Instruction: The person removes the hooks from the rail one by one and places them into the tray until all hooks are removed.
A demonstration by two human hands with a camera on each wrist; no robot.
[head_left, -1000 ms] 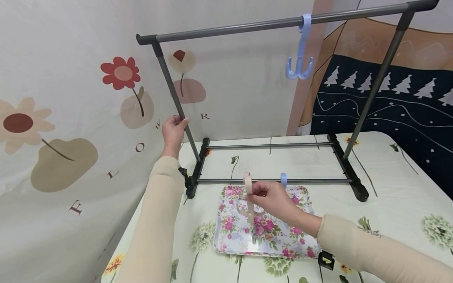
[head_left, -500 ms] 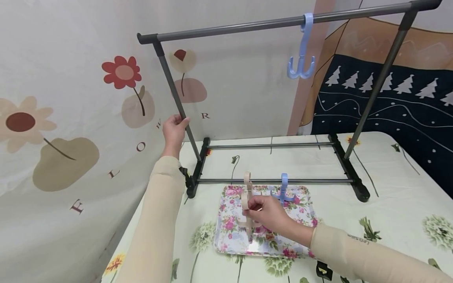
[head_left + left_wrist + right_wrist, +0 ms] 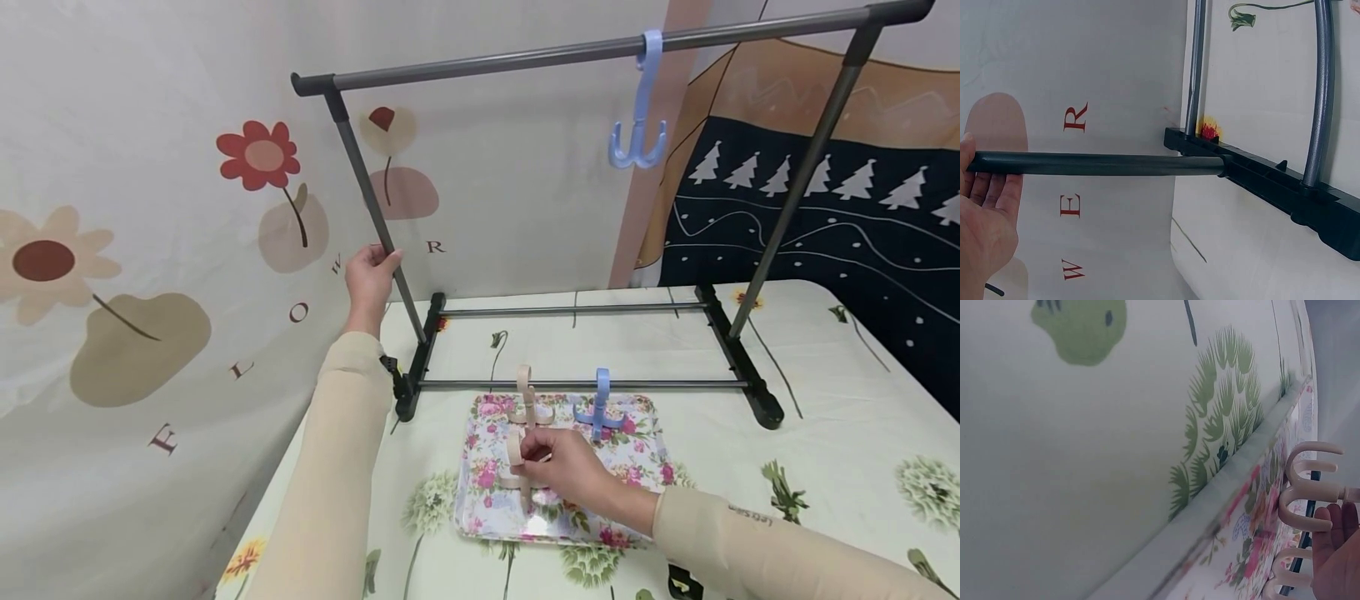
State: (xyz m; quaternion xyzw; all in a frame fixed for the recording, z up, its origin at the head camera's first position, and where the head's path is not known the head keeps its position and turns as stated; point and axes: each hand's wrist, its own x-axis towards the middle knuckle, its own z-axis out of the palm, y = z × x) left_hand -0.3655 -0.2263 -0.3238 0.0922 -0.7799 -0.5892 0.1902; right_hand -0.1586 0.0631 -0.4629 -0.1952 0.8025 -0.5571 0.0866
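Observation:
My left hand [image 3: 368,283] grips the left post [image 3: 365,185] of a dark grey metal rack, its fingers behind the post in the left wrist view. Low over a flower-patterned tray [image 3: 480,518], my right hand [image 3: 568,468] pinches a beige multi-prong hook [image 3: 514,448] near its curved top. In the right wrist view the prongs of that beige hook [image 3: 1310,487] point toward the tray's near edge. Just beyond it are a second beige hook [image 3: 524,380] and a blue hook [image 3: 602,398], their tops overlapping the rack's lower front bar.
Another blue hook [image 3: 637,108] hangs from the rack's top bar [image 3: 487,63], right of the middle. Black feet [image 3: 738,358] support the rack on a flower-print tablecloth [image 3: 840,467]. A printed curtain [image 3: 247,333] hangs close along the left side.
My right hand has moved down and toward me with the beige hook, uncovering the blue hook and the second beige hook behind it. The left hand stays on the post.

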